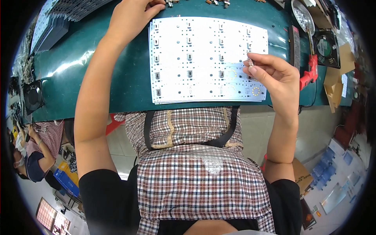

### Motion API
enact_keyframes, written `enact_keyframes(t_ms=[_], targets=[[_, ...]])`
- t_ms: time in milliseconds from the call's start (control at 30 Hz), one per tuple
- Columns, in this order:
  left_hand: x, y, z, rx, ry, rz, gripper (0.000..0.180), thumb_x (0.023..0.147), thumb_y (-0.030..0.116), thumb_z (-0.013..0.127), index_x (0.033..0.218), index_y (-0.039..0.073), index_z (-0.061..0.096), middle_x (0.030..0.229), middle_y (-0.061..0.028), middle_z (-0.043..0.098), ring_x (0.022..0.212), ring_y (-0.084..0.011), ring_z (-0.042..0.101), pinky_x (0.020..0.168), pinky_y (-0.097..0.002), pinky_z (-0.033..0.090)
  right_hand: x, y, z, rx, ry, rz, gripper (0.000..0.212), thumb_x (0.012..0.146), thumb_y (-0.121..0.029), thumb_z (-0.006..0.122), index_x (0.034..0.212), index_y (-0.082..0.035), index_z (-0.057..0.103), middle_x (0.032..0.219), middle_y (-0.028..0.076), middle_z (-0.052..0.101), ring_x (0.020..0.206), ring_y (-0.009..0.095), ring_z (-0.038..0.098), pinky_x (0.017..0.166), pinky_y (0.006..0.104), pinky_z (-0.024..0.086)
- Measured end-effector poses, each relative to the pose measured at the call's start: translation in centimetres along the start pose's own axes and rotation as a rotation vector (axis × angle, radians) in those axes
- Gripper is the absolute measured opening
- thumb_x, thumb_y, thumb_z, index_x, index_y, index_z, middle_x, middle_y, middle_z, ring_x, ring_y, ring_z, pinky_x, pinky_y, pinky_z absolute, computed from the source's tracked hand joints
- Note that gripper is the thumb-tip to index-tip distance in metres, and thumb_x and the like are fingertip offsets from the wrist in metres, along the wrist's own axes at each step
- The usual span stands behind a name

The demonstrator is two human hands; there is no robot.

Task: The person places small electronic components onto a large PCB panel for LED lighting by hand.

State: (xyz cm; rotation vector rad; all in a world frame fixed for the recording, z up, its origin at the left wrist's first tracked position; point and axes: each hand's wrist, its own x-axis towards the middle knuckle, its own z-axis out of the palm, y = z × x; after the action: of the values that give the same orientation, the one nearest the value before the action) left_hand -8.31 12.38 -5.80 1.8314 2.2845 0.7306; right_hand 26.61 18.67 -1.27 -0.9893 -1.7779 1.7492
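A stack of white circuit boards (203,47) lies in front of me, with small slide switches (190,57) set in columns on the top one. Over its right side my right hand (278,76) is closed, thumb and fingers pinching one or more small slide switches (250,62) with silvery metal parts. Beyond the board's far left corner is my left hand (135,15), its thumb and fingers drawn together beside loose small parts (170,3). The upper picture edge cuts off part of that hand, and what its fingertips hold is hidden.
More loose parts (219,3) lie at the far edge of the green tabletop (129,86). Stacked boards (51,31) stand far left. At right are a red-handled tool (311,72), a metal dish (303,17), a black fan (327,49) and cardboard (335,86). Another person (37,156) sits at left.
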Motion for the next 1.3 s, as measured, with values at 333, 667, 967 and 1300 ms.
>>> enact_keyframes(t_ms=[333,667,967,1300], targets=[[-1.2,0.8,-3.0,-0.774,0.062,-0.422,0.016,0.099,0.012,0.065,0.105,0.000,0.073,0.085,-0.0050,0.072,0.069,-0.0090,0.067,0.063,-0.0213,0.054,-2.1,-0.7,-1.7,-0.406,0.047,-0.073,0.026,0.084,0.009,0.073,0.109,0.002,0.077,0.096,0.009,0.075,0.084,0.014,0.073,0.077,0.0261,0.059],[-4.4,4.7,-6.0,-0.920,0.001,-0.496,0.021,0.100,0.011,0.067,0.113,-0.005,0.070,0.092,-0.0114,0.075,0.079,-0.0129,0.073,0.072,-0.0223,0.061,-3.9,-1.0,-0.7,-0.772,-0.019,-0.184,0.025,0.082,0.008,0.073,0.105,-0.001,0.077,0.090,0.010,0.073,0.074,0.017,0.071,0.066,0.0272,0.056],[-7.0,6.2,-6.9,-0.836,-0.120,-0.517,0.021,0.095,0.010,0.072,0.109,-0.006,0.072,0.091,-0.0147,0.077,0.081,-0.0176,0.076,0.072,-0.0254,0.061,-4.2,-1.1,-0.2,-0.781,0.021,-0.151,0.022,0.080,0.009,0.075,0.099,-0.001,0.075,0.089,0.008,0.072,0.074,0.016,0.069,0.064,0.0263,0.054],[-9.3,4.8,-6.2,-0.804,-0.255,-0.192,0.030,0.099,0.017,0.071,0.124,0.001,0.071,0.106,-0.0095,0.076,0.091,-0.0114,0.072,0.081,-0.0246,0.058,-4.2,-0.7,-0.6,-0.812,-0.028,-0.209,0.022,0.078,0.009,0.078,0.098,0.001,0.076,0.085,0.009,0.069,0.073,0.017,0.068,0.066,0.0273,0.055]])
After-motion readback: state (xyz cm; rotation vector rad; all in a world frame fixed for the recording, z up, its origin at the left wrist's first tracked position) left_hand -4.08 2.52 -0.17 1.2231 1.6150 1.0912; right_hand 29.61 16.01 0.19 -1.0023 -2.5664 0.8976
